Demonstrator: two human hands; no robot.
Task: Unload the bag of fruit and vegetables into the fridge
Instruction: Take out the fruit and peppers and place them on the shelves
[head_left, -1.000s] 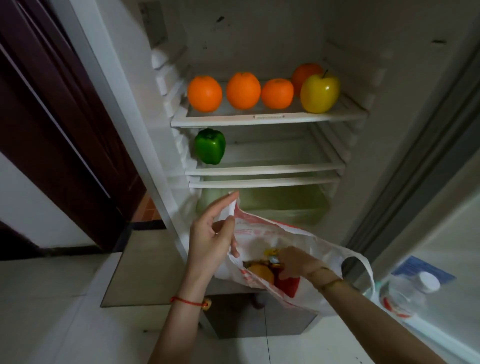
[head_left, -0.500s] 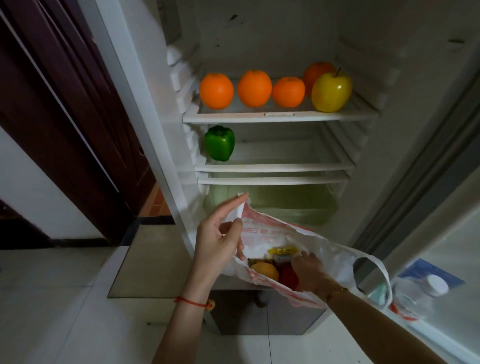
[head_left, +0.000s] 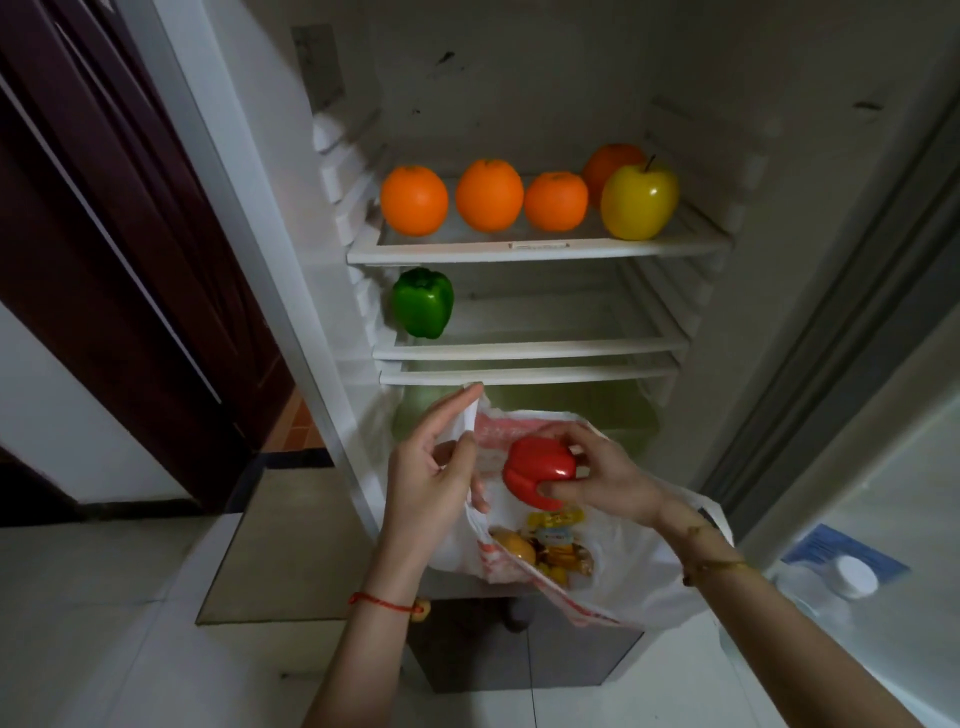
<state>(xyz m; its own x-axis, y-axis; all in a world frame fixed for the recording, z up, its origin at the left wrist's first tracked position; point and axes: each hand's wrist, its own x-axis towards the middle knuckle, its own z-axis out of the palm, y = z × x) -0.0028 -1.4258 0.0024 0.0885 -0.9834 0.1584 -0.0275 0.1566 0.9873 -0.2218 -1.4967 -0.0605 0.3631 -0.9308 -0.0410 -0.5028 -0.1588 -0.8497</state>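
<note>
Your right hand (head_left: 602, 475) grips a glossy red bell pepper (head_left: 537, 470) just above the mouth of the white plastic bag (head_left: 631, 569). Your left hand (head_left: 431, 483) pinches the bag's near rim, before the open white fridge (head_left: 540, 249), whose middle shelf holds a green bell pepper (head_left: 422, 302) at its left edge.

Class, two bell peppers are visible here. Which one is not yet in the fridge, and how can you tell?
The red pepper: the right hand holds it above the open bag. The green pepper stands on the middle shelf.
</note>
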